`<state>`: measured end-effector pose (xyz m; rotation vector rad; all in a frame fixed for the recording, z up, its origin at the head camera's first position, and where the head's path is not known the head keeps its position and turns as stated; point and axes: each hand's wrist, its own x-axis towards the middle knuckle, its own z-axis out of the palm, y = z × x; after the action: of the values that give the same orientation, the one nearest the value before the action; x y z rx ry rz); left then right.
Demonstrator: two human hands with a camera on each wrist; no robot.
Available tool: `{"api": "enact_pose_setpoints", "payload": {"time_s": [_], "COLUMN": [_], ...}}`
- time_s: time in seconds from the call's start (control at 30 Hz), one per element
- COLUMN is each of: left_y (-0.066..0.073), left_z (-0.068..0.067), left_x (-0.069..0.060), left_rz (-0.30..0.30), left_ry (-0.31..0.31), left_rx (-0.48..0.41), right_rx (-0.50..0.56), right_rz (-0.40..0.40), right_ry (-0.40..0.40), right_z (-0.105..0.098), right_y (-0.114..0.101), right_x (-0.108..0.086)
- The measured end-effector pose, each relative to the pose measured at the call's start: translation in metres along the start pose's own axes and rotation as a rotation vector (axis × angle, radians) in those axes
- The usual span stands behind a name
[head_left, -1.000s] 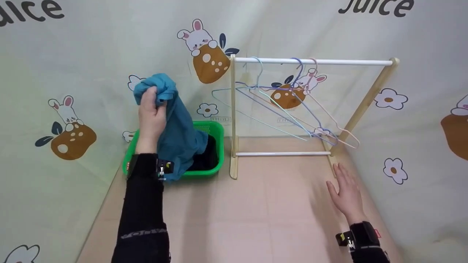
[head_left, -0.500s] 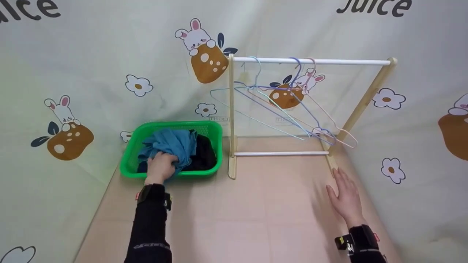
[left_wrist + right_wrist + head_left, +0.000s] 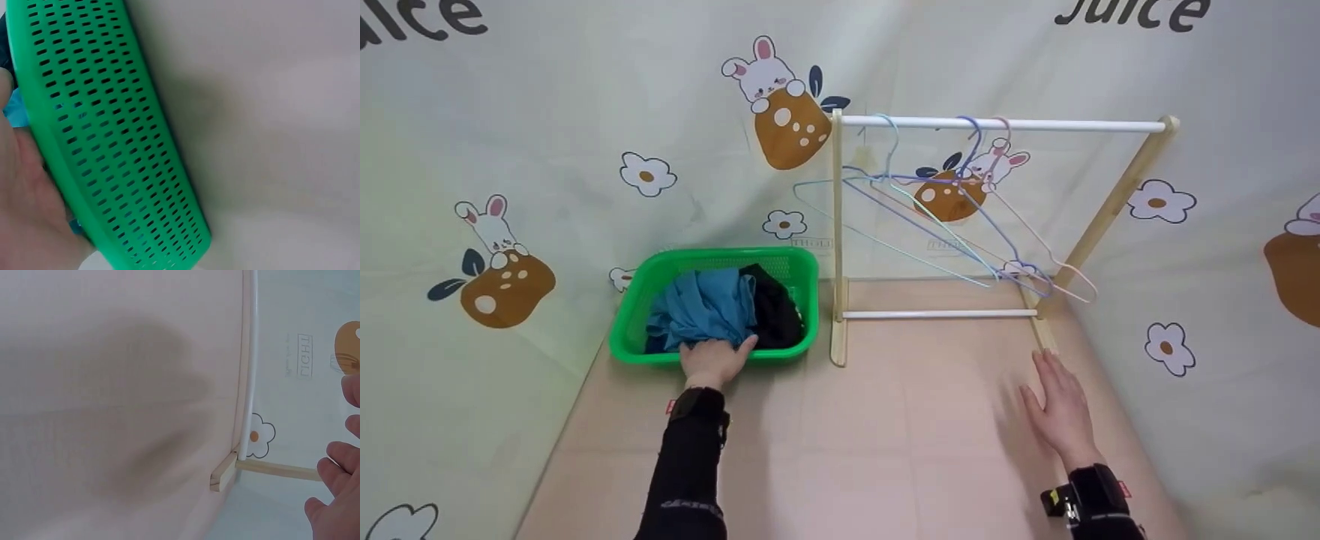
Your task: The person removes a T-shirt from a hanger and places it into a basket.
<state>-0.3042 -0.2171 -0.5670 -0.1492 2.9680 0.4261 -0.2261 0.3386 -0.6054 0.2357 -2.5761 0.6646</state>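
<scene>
A green basket (image 3: 802, 330) with slotted walls stands on the left. In it a blue cloth garment (image 3: 701, 304) lies bunched beside a black garment (image 3: 771, 311). My left hand (image 3: 712, 364) is over the basket's front rim, its fingers against the blue cloth and its thumb spread to the right; the fingertips are hidden. The left wrist view has that hand's palm (image 3: 34, 208) beside the basket wall (image 3: 112, 135), with bits of blue cloth showing. My right hand (image 3: 1063, 409) holds nothing, fingers straight, near the right foot of the clothes rack (image 3: 1005, 126).
Several thin hangers, among them a light-blue one (image 3: 919, 199), a purple one (image 3: 1012, 238) and a pink one (image 3: 1039, 238), hang from the rack's bar. A lower white bar (image 3: 937, 315) joins its feet. Printed fabric walls (image 3: 547, 97) enclose the tabletop (image 3: 870, 435).
My left hand lowered the blue garment from above the basket into it, let it go, and moved right along the front rim. My right hand has barely moved.
</scene>
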Motion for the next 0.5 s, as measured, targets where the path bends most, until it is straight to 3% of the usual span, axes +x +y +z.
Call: {"api": "enact_pose_setpoints", "payload": {"time_s": [0.1, 0.27, 0.5], "left_y": [0.001, 0.003, 0.025], "left_z": [0.007, 0.018, 0.031], "left_x": [0.002, -0.002, -0.021], "left_rz": [-0.012, -0.007, -0.032], "left_ry": [0.036, 0.146, 0.293], "left_rx": [-0.006, 0.008, -0.051], "right_rx": [-0.002, 0.005, 0.01], "right_rz": [-0.002, -0.02, -0.041], "right_ry": [-0.014, -0.017, -0.021], "right_z": [0.002, 0.004, 0.008], "right_y": [-0.002, -0.005, -0.011], "right_x": [0.001, 0.004, 0.006]}}
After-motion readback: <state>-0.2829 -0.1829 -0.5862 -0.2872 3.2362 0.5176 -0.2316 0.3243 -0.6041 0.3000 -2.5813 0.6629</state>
